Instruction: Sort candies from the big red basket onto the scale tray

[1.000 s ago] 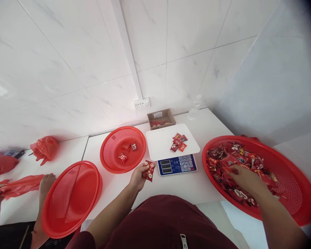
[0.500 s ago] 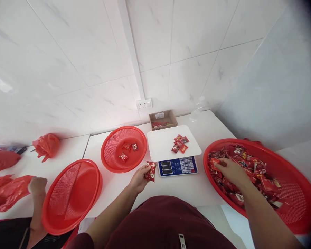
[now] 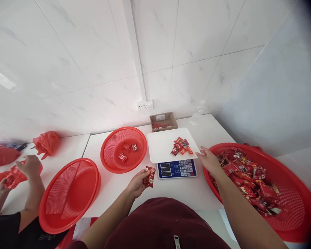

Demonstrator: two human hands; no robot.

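My left hand (image 3: 136, 183) is closed on a small red pouch (image 3: 149, 176), held in front of the scale (image 3: 176, 168). My right hand (image 3: 209, 159) hovers beside the scale's white tray (image 3: 160, 147), fingers spread and empty. Several red candy packets (image 3: 180, 146) lie on that tray. On the right, a large red basket (image 3: 295, 221) holds a heap of red packets (image 3: 248, 180). A smaller red basket (image 3: 111, 152) left of the scale holds three packets.
An empty wide red basket (image 3: 69, 193) sits at the near left. A cardboard box (image 3: 163, 121) and a clear bottle (image 3: 198, 112) stand by the wall. At the left another person's hands (image 3: 28, 166) handle red plastic bags (image 3: 45, 142).
My right hand left the large basket's heap and moved left to the scale tray; a packet has joined the pile there. The other person's hands lifted a red bag.
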